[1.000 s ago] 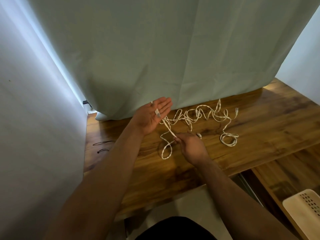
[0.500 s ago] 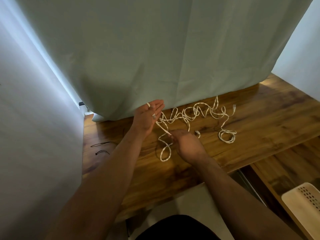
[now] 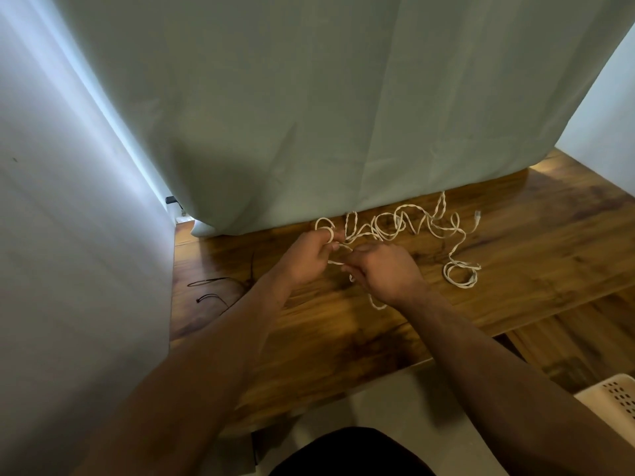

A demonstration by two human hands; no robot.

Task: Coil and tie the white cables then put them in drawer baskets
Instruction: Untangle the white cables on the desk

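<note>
Gripped thin twisted white cable (image 3: 405, 228) in curled left hand (image 3: 305, 259) and right hand (image 3: 385, 273) by back edge of wooden worktop (image 3: 343, 338), probably needing even loops.

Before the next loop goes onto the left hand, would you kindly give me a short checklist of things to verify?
1. Left hand grips the white cable, with one loop round its fingers: ok.
2. Right hand pinches the strand to be fed: ok.
3. Loose length free of knots: it lies in twisted bends on the wooden table; cannot tell.
4. Far connector clear of the curtain hem: ok.
5. Black ties on the table, left of the left forearm: ok.
6. White perforated basket ready: only a corner shows; cannot tell.
</note>
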